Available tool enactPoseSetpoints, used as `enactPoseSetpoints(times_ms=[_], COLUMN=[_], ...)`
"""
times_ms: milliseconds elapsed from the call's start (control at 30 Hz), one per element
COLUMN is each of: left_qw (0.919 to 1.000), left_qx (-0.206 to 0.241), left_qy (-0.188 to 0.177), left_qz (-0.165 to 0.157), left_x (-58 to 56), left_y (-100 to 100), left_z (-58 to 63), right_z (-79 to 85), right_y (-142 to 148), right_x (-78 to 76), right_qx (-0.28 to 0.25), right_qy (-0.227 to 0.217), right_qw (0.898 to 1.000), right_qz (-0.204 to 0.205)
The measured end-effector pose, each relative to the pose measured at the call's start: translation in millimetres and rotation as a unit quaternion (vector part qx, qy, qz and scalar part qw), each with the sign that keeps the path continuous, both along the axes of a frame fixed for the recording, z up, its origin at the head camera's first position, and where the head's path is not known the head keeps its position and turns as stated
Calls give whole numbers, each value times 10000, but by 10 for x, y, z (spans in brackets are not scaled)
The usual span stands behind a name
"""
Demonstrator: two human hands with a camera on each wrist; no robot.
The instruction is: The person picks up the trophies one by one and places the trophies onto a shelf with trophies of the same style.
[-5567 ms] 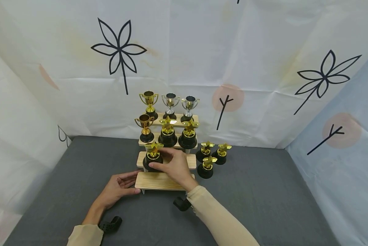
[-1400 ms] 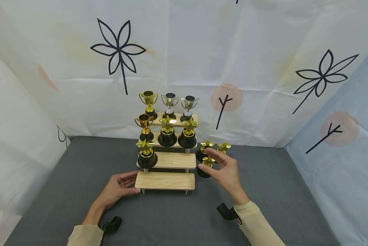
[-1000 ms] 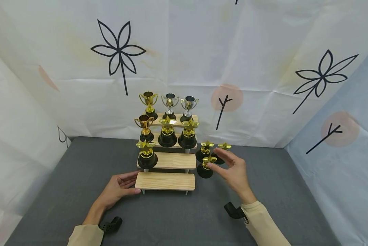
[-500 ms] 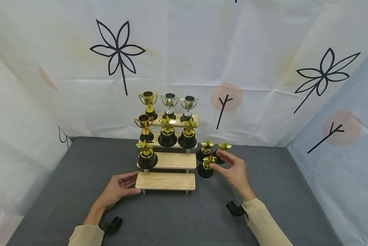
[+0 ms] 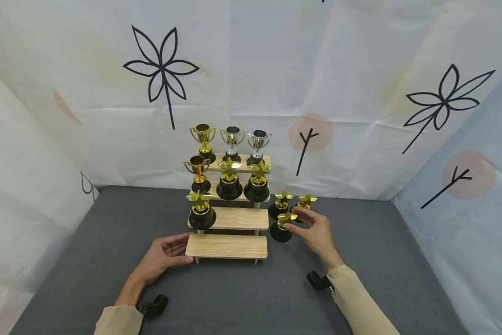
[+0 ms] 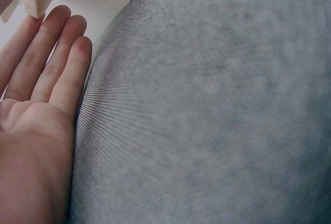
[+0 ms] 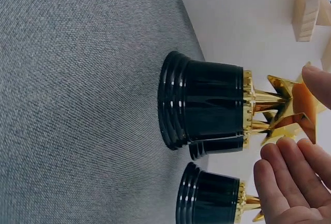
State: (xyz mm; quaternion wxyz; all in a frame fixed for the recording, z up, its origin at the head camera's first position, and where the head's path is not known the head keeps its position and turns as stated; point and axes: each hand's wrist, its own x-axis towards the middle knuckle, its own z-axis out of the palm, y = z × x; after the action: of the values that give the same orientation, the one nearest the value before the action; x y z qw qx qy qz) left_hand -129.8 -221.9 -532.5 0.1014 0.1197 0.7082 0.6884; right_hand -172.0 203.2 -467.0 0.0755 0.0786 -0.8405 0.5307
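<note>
My left hand [image 5: 163,258] rests by the left end of a stepped wooden display stand [image 5: 227,245], its thumb at the lowest step's front corner. In the left wrist view its fingers [image 6: 67,74] extend toward the wood. My right hand [image 5: 315,232] is around the star top of the front small gold star trophy [image 5: 281,232], which stands upright on the table. Seen from the right wrist, the thumb [image 7: 318,84] is at one side of the star [image 7: 295,107] and straight fingers [image 7: 289,177] lie at the other. Two similar trophies, a left one [image 5: 280,209] and a right one [image 5: 307,201], stand behind.
Higher steps hold a gold cup [image 5: 202,135], two silver cups [image 5: 232,137], a bronze-coloured cup [image 5: 198,170] and two larger star trophies [image 5: 229,186]. Another star trophy [image 5: 201,216] stands left on the third step down. A white patterned cloth [image 5: 351,70] hangs behind the grey table [image 5: 385,274].
Earlier my right hand let go of a star trophy on the stand's third step and moved right to the small trophies. Lately it has edged closer round the front one's star. My left hand stays put.
</note>
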Motion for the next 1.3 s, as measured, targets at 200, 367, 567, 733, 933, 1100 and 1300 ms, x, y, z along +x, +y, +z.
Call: enactPoseSetpoints(times_ms=[200, 367, 567, 733, 933, 1100, 1300], left_qw=[10000, 10000, 10000, 10000, 10000, 10000, 10000], left_qx=[-39, -5, -10, 0, 18, 16, 29], left_qy=[-51, -30, 4, 16, 6, 8, -14], left_qz=[45, 14, 24, -2, -17, -9, 5], left_x=[-6, -4, -2, -2, 2, 5, 9], left_y=[10, 16, 17, 12, 8, 7, 1], left_z=[5, 9, 13, 8, 12, 16, 15], right_z=[-35, -49, -58, -70, -64, -73, -72], right_y=[-8, -26, -56, -64, -63, -75, -80], right_x=[-42, -60, -64, -65, -56, -52, -37], right_qx=[121, 141, 118, 126, 223, 118, -16], right_qy=[-171, -186, -179, -167, -165, -179, -200], right_qw=[9997, 9996, 9997, 9997, 9996, 9998, 9998], right_qz=[119, 158, 136, 118, 55, -12, -72])
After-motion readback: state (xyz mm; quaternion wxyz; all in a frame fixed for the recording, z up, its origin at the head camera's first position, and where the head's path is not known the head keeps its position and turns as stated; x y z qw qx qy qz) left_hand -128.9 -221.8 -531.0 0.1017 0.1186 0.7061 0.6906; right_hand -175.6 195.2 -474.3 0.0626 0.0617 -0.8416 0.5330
